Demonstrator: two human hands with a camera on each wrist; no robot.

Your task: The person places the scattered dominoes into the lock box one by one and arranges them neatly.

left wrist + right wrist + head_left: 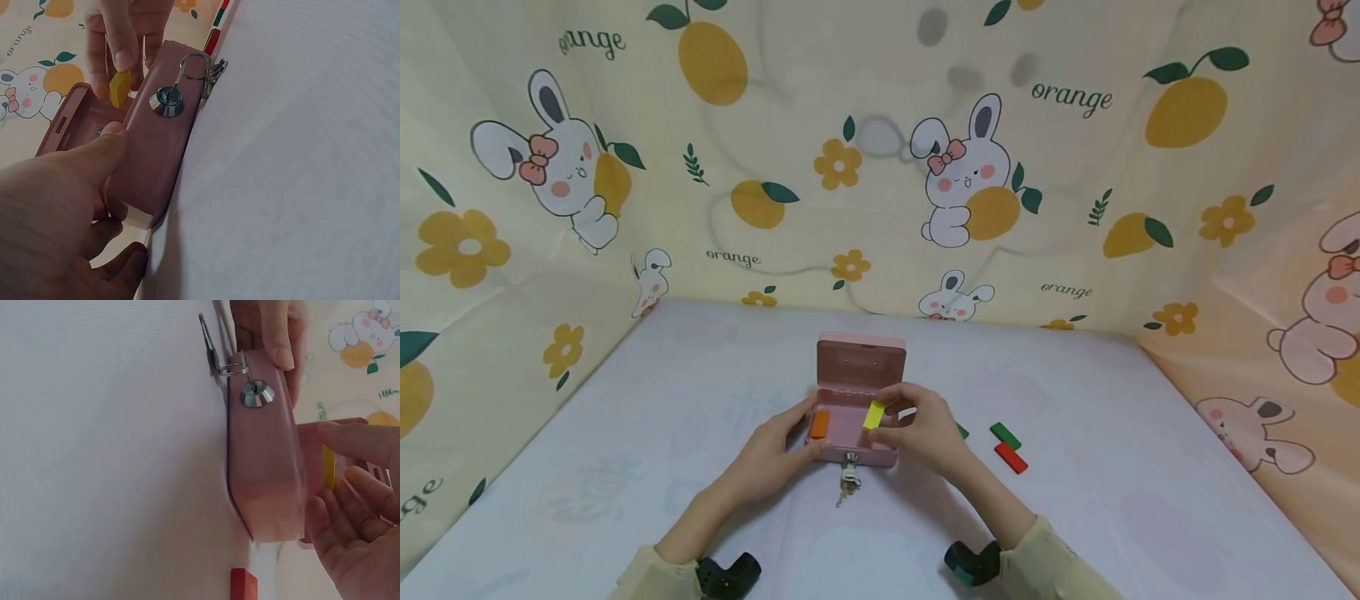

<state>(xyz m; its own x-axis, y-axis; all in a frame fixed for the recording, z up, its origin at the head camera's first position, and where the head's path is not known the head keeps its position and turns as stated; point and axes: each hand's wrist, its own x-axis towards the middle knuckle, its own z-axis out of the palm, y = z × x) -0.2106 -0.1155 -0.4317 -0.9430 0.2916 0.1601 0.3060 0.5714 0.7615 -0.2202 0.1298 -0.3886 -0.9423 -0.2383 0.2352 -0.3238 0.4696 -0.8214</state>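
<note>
A pink cash box [838, 457] lies on the table with its lid [861, 362] up and a key in its front lock [166, 100]. My left hand [772, 447] holds the box's left side, the thumb on the front rim and the fingers along the outer wall. Over the box's right half, my right hand [925, 427] pinches a yellow block [874, 414] between thumb and fingers. An orange block [820, 423] is inside the box at the left. Whether the yellow block touches the box floor, I cannot tell.
Right of the box lie a green block [1005, 435] and a red block [1011, 457], close together. Another green block [962, 431] is partly hidden behind my right hand. Keys [847, 487] on a ring hang from the lock. A patterned cloth [880, 167] stands behind the table.
</note>
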